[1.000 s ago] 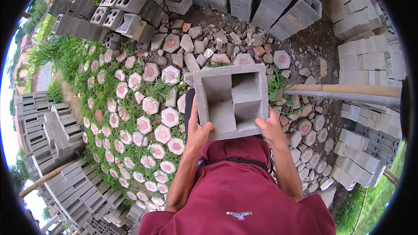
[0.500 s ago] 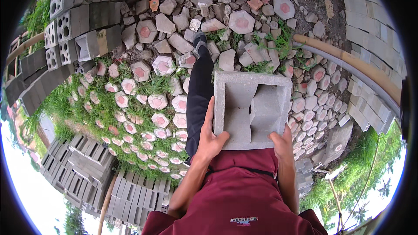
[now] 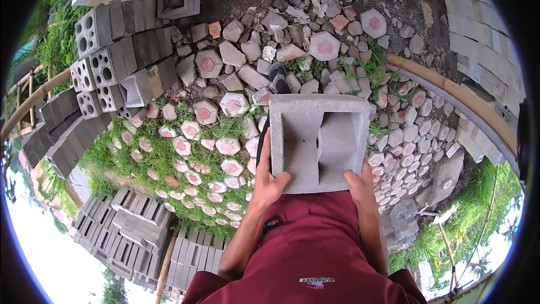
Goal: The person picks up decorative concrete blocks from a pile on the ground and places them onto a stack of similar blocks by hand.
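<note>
Pavers (image 3: 191, 130) are spreading across the ground, grass growing between many. Pale stacks (image 3: 486, 34) are standing along the right; a grey pile (image 3: 125, 50), some round holes showing, is standing upper left. Maroon shirt (image 3: 315, 247) is filling lower centre. A bamboo pole (image 3: 444, 81) is running in from the right. Grey block (image 3: 304, 149) is sitting between both hands, in front of the shirt, divided open face turning upward. Left hand (image 3: 271, 184) is gripping the near left corner, partly spread, fingers lying along the outer wall, thumb crossing the rim. Right hand (image 3: 360, 184) is gripping the near right corner, half curled, thumb on the rim, other fingers mostly hiding. Shoe (image 3: 278, 79) is showing just beyond the block's far edge. Orange chunk (image 3: 214, 28) is lying farther off.
</note>
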Demonstrator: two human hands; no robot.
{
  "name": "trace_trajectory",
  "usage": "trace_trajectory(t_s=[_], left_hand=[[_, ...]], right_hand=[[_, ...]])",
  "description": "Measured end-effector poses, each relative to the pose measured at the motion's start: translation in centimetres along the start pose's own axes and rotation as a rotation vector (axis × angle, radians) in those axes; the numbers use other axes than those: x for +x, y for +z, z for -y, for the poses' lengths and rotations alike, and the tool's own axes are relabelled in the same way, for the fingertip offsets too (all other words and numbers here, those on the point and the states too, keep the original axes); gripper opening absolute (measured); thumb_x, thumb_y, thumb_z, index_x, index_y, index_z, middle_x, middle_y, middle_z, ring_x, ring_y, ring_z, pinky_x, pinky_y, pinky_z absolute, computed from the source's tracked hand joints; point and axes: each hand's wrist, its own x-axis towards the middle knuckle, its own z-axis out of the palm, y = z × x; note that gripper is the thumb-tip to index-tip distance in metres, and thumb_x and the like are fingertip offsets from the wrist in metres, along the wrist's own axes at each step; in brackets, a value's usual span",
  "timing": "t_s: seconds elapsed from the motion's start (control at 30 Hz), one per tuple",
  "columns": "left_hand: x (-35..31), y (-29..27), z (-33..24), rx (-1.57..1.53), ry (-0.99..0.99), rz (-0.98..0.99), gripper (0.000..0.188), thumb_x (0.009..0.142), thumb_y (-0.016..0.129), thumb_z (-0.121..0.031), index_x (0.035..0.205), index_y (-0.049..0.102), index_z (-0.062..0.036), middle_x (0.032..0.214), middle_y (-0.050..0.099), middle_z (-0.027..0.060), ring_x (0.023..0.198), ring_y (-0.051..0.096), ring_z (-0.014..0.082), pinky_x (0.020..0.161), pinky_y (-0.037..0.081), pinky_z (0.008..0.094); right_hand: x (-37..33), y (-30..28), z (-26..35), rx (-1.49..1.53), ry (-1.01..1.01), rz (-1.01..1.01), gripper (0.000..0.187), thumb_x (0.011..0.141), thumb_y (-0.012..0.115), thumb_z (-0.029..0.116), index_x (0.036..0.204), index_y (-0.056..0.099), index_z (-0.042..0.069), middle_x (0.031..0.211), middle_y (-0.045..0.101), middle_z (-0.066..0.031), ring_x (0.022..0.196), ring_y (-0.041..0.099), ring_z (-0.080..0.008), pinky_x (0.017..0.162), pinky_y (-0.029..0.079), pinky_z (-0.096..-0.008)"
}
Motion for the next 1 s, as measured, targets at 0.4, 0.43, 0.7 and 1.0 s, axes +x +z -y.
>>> trace_trajectory(t_s=[0.4, 0.43, 0.7, 1.0], left_hand=[[6.4, 1.5, -5.5, -0.092, -0.057, 0.048, 0.097, 0.062, 0.045, 0.011, 0.153, 0.013, -0.0007, 0.149, 0.033, 0.0141, 0.136, 0.033, 0.0214, 0.108, 0.025, 0.0261], [7.5, 2.0, -6.3, -0.109, -0.072, 0.036, 0.096, 0.063, 0.045, 0.012, 0.153, 0.013, -0.0009, 0.15, 0.033, 0.0139, 0.136, 0.033, 0.021, 0.107, 0.026, 0.0254], [17.1, 9.0, -10.8, 0.11, 0.123, 0.056, 0.091, 0.068, 0.047, 0.006, 0.152, 0.013, 0.001, 0.15, 0.033, 0.0176, 0.137, 0.033, 0.0216, 0.109, 0.025, 0.0272], [25.7, 19.6, -15.7, 0.043, 0.044, 0.058, 0.087, 0.074, 0.053, 0.004, 0.151, 0.013, 0.0028, 0.146, 0.038, 0.0177, 0.133, 0.038, 0.0211, 0.11, 0.026, 0.0285]], right_hand=[[4.9, -0.1, 5.6, 0.065, -0.101, 0.004, 0.06, 0.073, 0.049, -0.006, 0.133, 0.043, -0.005, 0.12, 0.056, -0.0104, 0.108, 0.053, -0.016, 0.095, 0.04, -0.0274], [5.9, -0.5, 6.2, 0.06, -0.13, 0.006, 0.06, 0.074, 0.049, -0.006, 0.133, 0.043, -0.005, 0.118, 0.057, -0.0099, 0.107, 0.053, -0.0157, 0.094, 0.041, -0.027], [13.9, -6.1, 13.1, 0.121, -0.174, 0.052, 0.063, 0.074, 0.049, -0.006, 0.136, 0.041, -0.004, 0.116, 0.057, -0.008, 0.102, 0.053, -0.0136, 0.089, 0.042, -0.0253], [22.3, -14.9, 22.9, 0.02, -0.114, 0.069, 0.063, 0.076, 0.049, -0.004, 0.138, 0.039, -0.004, 0.114, 0.058, -0.0074, 0.1, 0.053, -0.0124, 0.086, 0.043, -0.0262]])
